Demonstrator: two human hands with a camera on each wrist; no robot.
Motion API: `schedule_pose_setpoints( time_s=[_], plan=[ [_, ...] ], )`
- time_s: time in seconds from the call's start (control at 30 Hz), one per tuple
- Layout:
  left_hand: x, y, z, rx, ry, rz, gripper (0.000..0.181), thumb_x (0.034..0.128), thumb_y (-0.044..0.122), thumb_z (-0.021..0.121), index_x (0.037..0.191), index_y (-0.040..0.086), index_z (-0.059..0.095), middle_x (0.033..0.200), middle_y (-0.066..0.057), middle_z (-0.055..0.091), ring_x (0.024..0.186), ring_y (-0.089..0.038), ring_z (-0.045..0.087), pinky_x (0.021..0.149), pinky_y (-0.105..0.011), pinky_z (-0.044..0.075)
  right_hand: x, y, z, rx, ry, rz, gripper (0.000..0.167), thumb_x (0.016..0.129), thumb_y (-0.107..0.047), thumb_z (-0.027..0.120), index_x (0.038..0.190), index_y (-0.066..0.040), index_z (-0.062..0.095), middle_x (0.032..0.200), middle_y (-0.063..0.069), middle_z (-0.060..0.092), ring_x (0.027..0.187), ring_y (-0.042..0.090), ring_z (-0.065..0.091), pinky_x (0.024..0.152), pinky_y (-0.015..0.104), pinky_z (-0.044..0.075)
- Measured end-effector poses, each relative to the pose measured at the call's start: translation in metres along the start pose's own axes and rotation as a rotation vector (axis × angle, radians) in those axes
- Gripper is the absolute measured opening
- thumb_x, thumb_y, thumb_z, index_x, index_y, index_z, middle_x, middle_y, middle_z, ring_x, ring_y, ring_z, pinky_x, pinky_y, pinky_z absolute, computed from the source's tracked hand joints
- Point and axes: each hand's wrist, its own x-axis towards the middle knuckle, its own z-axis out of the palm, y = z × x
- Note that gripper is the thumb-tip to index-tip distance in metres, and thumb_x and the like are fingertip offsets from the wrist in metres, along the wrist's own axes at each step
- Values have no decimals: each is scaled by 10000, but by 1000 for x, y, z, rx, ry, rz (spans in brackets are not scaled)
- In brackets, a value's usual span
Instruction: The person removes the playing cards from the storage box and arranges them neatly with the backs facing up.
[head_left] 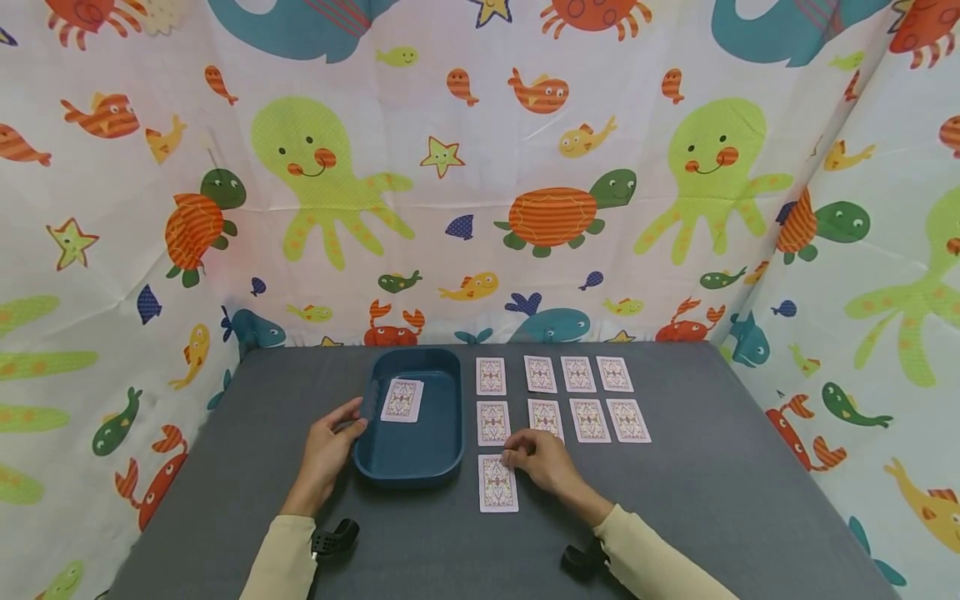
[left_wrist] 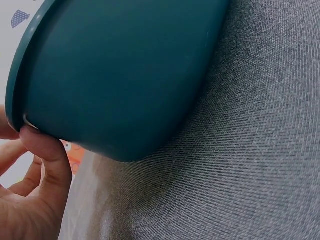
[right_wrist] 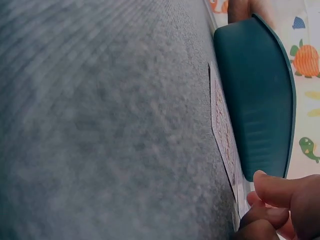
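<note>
In the head view a blue tray (head_left: 408, 481) holds a small stack of patterned cards (head_left: 402, 401). My left hand (head_left: 327, 450) pinches its left rim, thumb and fingers around the edge, as the left wrist view also shows on the tray (left_wrist: 120, 85) with the hand (left_wrist: 40, 190). My right hand (head_left: 551, 467) has its fingertips at the upper right corner of the nearest card (head_left: 498, 487); whether they grip it I cannot tell. In the right wrist view the fingers of the right hand (right_wrist: 285, 205) are bent, beside the card (right_wrist: 225, 130).
Right of the tray, more face-down cards lie in a column, with two cards (head_left: 491, 377) (head_left: 492, 423) above the nearest one. Further right are two rows of cards (head_left: 579, 374) (head_left: 590, 421). A printed sea-animal cloth (head_left: 480, 167) stands behind the grey table (head_left: 675, 500).
</note>
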Motion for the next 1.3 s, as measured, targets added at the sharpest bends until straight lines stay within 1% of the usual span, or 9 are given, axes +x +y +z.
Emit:
schedule_pose_setpoints(
  time_s=[0.13,0.3,0.5,0.63,0.87,1.0,1.07,1.2,1.3],
  plan=[
    [-1,0,0,-3,-3,-1,462,984,196,580,1440,207,508,1399,-107,496,1257,-242,489,955,-324,426,-1,0,-1,2,18,5,41,851,-158,755,877,-142,727,686,-33,629,623,69,521,584,225,407],
    [-2,1,0,-3,-4,-6,457,986,192,575,1439,209,509,1391,-101,498,1243,-237,495,949,-323,435,-1,-6,-9,12,27,10,50,876,-180,725,882,-131,714,667,-24,582,537,74,510,500,238,420],
    [-2,1,0,3,-3,-2,465,987,193,575,1446,194,501,1399,-119,495,1247,-248,493,948,-330,444,1,-22,-25,100,24,55,66,895,-165,704,918,-103,703,716,18,598,517,107,513,486,247,426],
    [-2,1,0,6,-5,-2,467,987,196,574,1448,195,498,1408,-127,491,1251,-255,495,963,-347,445,3,-33,-34,138,33,56,75,904,-168,697,943,-105,703,724,36,591,522,116,505,475,251,414],
    [-1,0,0,14,-5,5,468,984,197,576,1446,194,501,1401,-123,496,1254,-253,487,945,-330,440,10,-51,-43,157,28,25,123,928,-214,677,984,-107,701,784,82,604,603,220,548,499,258,427],
    [-1,0,0,16,-4,12,469,981,193,579,1444,188,504,1390,-125,503,1245,-253,496,915,-294,444,14,-60,-44,141,16,-9,164,938,-252,665,1025,-116,698,816,96,612,588,156,526,506,255,435],
    [-1,0,0,17,-5,15,469,981,192,579,1444,188,504,1392,-126,503,1243,-255,499,922,-298,445,16,-66,-44,145,12,-18,169,940,-275,663,1035,-140,697,842,86,619,598,160,536,510,258,438],
    [-1,1,0,13,-1,8,463,978,188,583,1436,191,513,1392,-123,506,1246,-254,497,953,-338,435,18,-78,-43,152,18,-38,196,931,-300,671,1062,-155,696,953,48,661,719,176,607,585,257,483],
    [-2,1,1,11,1,8,467,977,184,583,1438,179,510,1397,-138,502,1251,-266,496,964,-359,434,21,-87,-42,159,20,-59,204,931,-284,672,1078,-145,698,979,54,675,755,190,626,608,256,481]
  ],
)
